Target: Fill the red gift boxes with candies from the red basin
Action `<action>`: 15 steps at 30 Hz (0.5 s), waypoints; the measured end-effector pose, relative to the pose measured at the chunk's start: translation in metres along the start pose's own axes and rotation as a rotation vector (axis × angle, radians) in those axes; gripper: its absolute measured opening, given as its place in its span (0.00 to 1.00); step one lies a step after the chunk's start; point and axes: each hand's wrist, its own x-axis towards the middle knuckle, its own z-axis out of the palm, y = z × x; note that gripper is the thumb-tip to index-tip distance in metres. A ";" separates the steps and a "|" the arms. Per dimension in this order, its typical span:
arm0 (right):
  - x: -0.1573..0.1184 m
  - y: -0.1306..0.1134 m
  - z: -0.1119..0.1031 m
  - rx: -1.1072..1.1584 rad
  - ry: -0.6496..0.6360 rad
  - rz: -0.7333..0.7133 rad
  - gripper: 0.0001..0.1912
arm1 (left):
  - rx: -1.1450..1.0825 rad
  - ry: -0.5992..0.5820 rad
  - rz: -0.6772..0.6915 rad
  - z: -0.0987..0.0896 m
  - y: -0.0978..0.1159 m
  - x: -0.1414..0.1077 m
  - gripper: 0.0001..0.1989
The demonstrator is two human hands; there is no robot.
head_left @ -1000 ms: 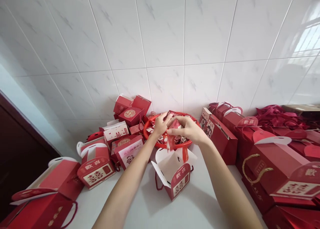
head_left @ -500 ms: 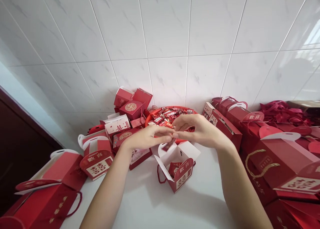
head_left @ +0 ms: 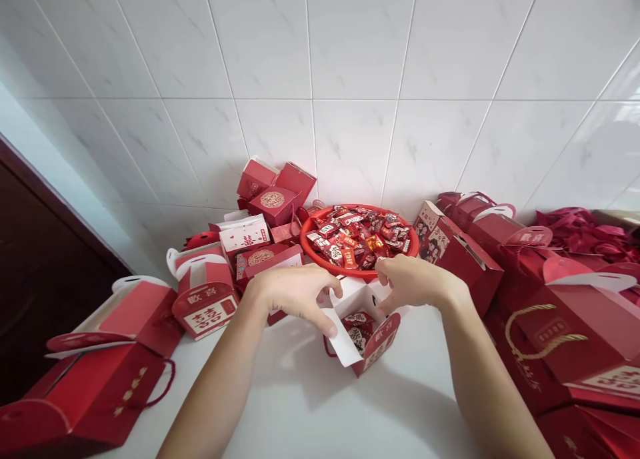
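Observation:
A small red gift box [head_left: 379,349] with white inner flaps stands open on the white table in front of me. Red-wrapped candies [head_left: 359,331] lie inside it. My left hand [head_left: 297,295] is at the box's left side, thumb and fingers apart, the thumb against or just over the white flap [head_left: 345,342]. On the other side, my right hand [head_left: 417,282] has its fingers curled and parted by the right flap, partly covering it. Whether it touches the flap I cannot tell. Just behind the box sits a red basin [head_left: 320,262] heaped with wrapped candies [head_left: 345,239].
Stacked red gift boxes [head_left: 205,305] crowd the left side, with a larger one [head_left: 100,392] nearer me. More boxes [head_left: 550,332] are piled on the right, beside dark red ribbons [head_left: 580,232]. A tiled wall [head_left: 360,139] rises behind the table.
My hands, earlier together above the box with a small wrapped candy, have parted to its two sides and lowered. More candy shows inside the box. The view has shifted slightly.

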 end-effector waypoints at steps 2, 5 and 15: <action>-0.001 -0.005 0.002 -0.018 -0.003 0.004 0.23 | -0.005 -0.024 0.025 0.000 -0.002 0.000 0.38; -0.006 -0.006 0.006 -0.049 0.024 0.045 0.28 | -0.003 -0.037 0.066 0.001 -0.004 -0.001 0.39; -0.042 -0.008 0.036 -0.042 0.111 0.045 0.24 | 0.035 0.035 0.005 0.008 0.011 -0.006 0.26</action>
